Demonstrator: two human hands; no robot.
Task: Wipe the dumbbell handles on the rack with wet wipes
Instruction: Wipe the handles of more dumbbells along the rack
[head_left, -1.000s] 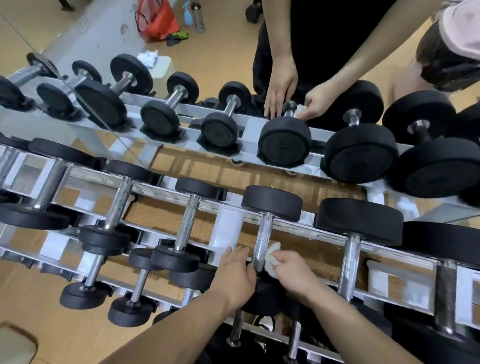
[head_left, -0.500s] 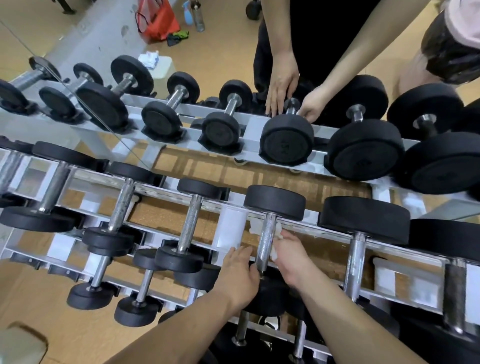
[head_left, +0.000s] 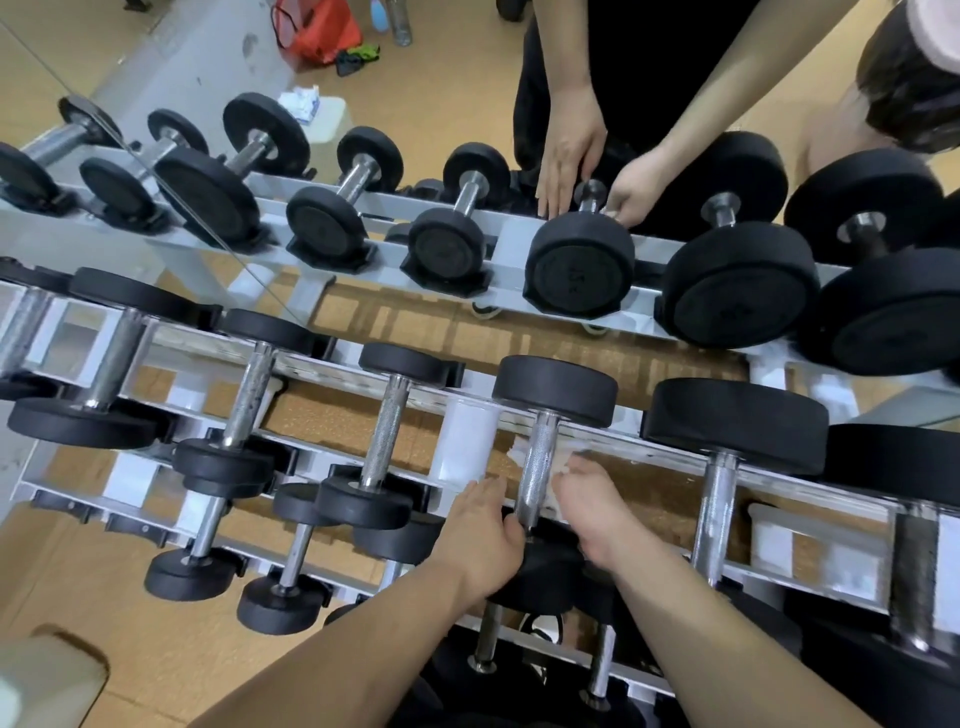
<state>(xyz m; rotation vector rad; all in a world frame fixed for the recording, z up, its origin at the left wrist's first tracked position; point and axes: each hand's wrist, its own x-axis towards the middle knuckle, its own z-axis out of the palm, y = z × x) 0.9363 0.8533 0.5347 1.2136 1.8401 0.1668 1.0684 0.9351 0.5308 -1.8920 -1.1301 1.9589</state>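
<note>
Right hand (head_left: 592, 506), its grip closed on the barely visible wet wipe (head_left: 561, 471), has slid up the dumbbell handle (head_left: 537, 467) at lower centre; left hand (head_left: 480, 538) still clamps its near end. This stroke looks nearly finished.

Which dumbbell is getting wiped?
The black dumbbell with the knurled steel handle: left hand grips its near end, right hand holds a white wipe against it.
</note>
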